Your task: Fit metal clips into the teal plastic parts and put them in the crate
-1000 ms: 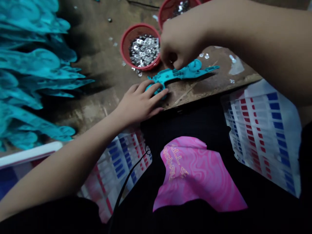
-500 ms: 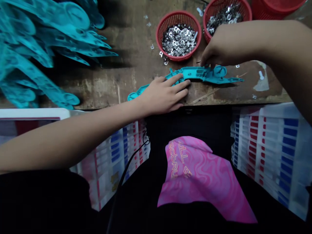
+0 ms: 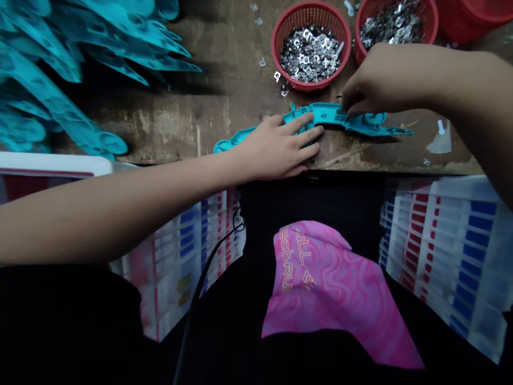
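A long turquoise plastic moulding (image 3: 325, 113) lies along the front of the wooden bench, its ribbed side facing up. My left hand (image 3: 280, 147) rests flat across its left half with the fingers spread, covering part of it. Over the right half, my right hand (image 3: 366, 88) is bent down with thumb and fingers pinched together at the moulding's surface. A tiny thin metallic tip shows beside those fingers; the rest of what they hold is hidden.
A red basket (image 3: 276, 51) of small metal clips stands behind the moulding, with a second red basket (image 3: 433, 27) of metal pieces beside it. Turquoise mouldings (image 3: 80, 107) are heaped at the left. Loose clips (image 3: 277, 76) lie scattered. Plastic crates (image 3: 476, 256) flank my lap.
The view has shifted, so the bench things appear farther right and mostly higher. My left hand stays on the moulding; my right fingers stay pinched at its right half, slightly lower against it.
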`<state>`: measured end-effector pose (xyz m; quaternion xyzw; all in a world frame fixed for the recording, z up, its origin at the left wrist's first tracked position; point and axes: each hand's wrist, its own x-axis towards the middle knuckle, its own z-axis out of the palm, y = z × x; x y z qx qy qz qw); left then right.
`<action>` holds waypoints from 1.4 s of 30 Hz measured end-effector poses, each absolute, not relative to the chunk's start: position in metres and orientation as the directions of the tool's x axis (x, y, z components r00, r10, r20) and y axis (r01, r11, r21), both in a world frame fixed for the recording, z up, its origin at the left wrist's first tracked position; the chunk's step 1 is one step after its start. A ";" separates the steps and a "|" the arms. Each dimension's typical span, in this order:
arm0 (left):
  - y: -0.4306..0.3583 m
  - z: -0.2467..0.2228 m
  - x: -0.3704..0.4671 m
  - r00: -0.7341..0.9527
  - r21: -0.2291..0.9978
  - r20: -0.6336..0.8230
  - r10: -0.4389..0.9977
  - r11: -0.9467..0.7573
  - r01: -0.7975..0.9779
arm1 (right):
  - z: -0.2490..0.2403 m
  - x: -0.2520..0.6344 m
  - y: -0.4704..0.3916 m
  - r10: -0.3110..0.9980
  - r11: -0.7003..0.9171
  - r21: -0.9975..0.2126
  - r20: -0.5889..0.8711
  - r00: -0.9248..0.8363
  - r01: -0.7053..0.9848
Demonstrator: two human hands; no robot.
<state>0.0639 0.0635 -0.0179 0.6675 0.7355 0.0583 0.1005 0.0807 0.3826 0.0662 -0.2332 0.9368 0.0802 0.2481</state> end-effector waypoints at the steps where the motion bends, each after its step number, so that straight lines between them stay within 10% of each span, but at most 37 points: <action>1: 0.064 -0.019 0.064 -0.087 0.218 -0.063 0.994 0.099 0.971 | 0.067 0.081 0.382 -0.393 0.879 0.039 -0.503 -0.770 -0.475; 22: 0.067 -0.012 0.066 -0.118 0.256 -0.083 0.990 0.136 0.957 | 0.069 0.084 0.379 -0.350 0.917 -0.012 -0.499 -0.793 -0.398; 36: 0.071 -0.002 0.063 -0.053 0.015 -0.173 0.983 0.056 0.998 | 0.064 0.090 0.374 -0.394 0.844 0.149 -0.478 -0.785 -0.515; 42: 0.073 -0.009 0.045 -0.131 0.128 -0.058 0.990 0.138 0.982 | 0.064 0.086 0.393 -0.428 0.880 -0.015 -0.457 -0.780 -0.474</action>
